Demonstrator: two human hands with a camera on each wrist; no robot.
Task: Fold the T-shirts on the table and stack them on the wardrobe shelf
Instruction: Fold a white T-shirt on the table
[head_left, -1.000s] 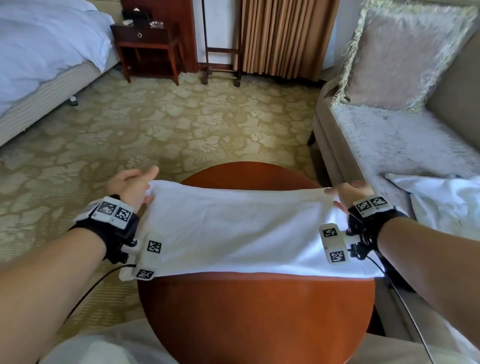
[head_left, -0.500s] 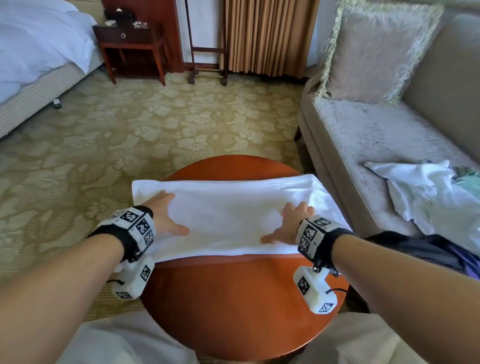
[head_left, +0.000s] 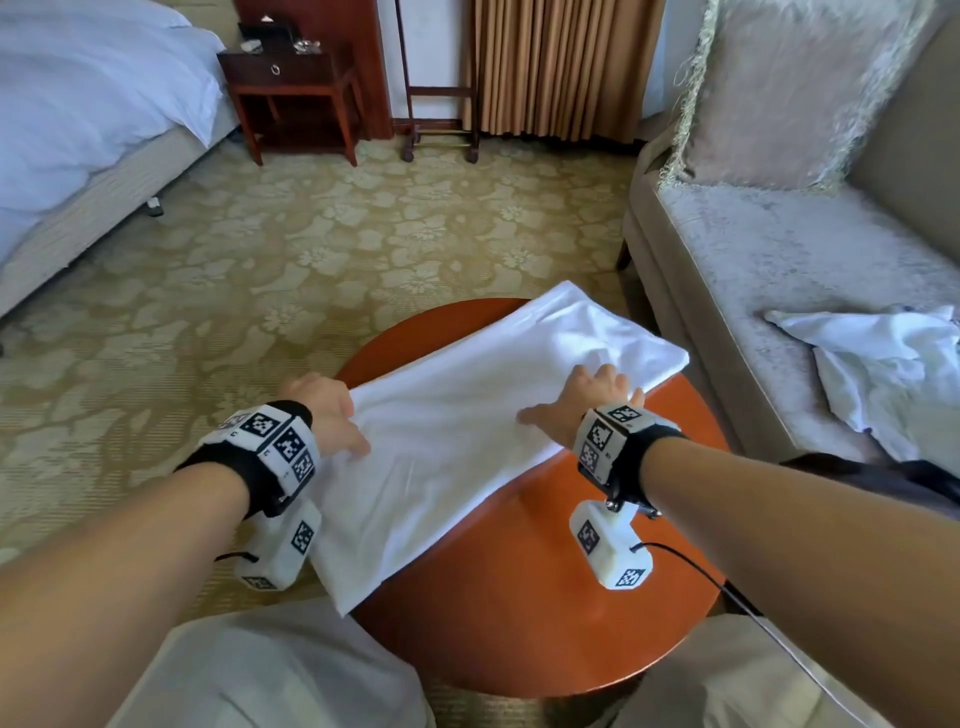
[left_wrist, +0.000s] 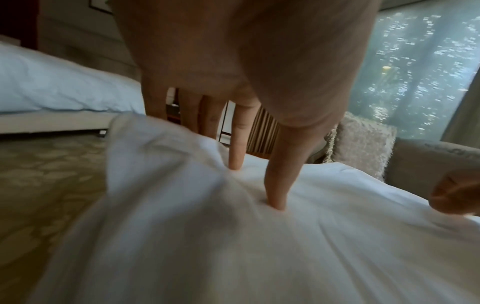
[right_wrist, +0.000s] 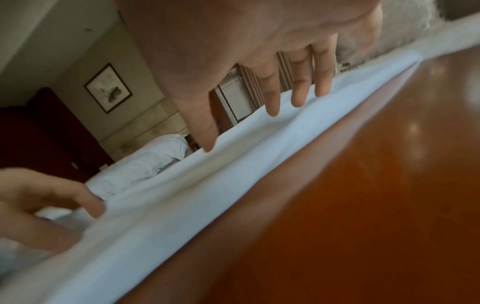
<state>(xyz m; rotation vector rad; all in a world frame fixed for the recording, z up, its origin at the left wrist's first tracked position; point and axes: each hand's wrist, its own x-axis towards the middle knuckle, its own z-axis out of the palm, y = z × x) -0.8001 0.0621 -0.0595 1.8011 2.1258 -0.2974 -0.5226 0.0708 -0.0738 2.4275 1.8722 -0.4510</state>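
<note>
— White T-shirt (head_left: 467, 431): turned since a moment ago, now lying slantwise over the round counter (head_left: 545, 597), near end overhanging.
— Meaning for the task?
— Likely squared up for the next fold; nothing stacked yet.
— Left hand (head_left: 324, 410)?
— Fingers (left_wrist: 276, 185) straight, pressing cloth.
— Right hand (head_left: 582, 402)?
— Spread flat on top, gripping nothing.

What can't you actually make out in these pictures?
- Wardrobe shelf: in no view.
- Left hand fingertips: head view, hidden behind the hand itself; wrist view blurred.
- White T-shirt: folded, so its front stays hidden.
- Crumpled white clothes on the sofa: cut off by the right edge.
- Nightstand items: too small.
</note>
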